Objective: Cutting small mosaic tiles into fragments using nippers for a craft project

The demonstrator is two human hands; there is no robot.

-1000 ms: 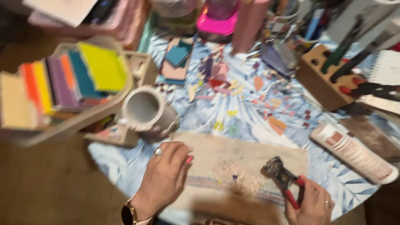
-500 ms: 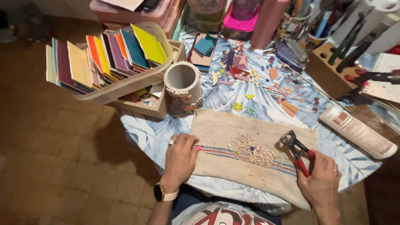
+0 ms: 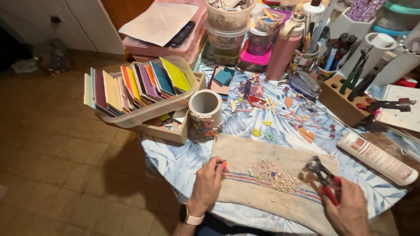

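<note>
Pinched between my left hand's (image 3: 209,183) fingertips is one small pink tile piece (image 3: 224,165), held over the woven cloth (image 3: 245,157); my right hand (image 3: 345,205) grips one pair of red-handled nippers (image 3: 323,174). One heap of clipped fragments (image 3: 273,175) already lies between them, so cutting looks well underway.

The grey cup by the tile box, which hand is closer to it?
Left. The left hand lies just below the cup on the cloth; the right hand, holding nippers, is far right.

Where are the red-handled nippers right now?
In the right hand, the nippers sit at the right end of the beige cloth, beside the pile of tile chips.
</note>
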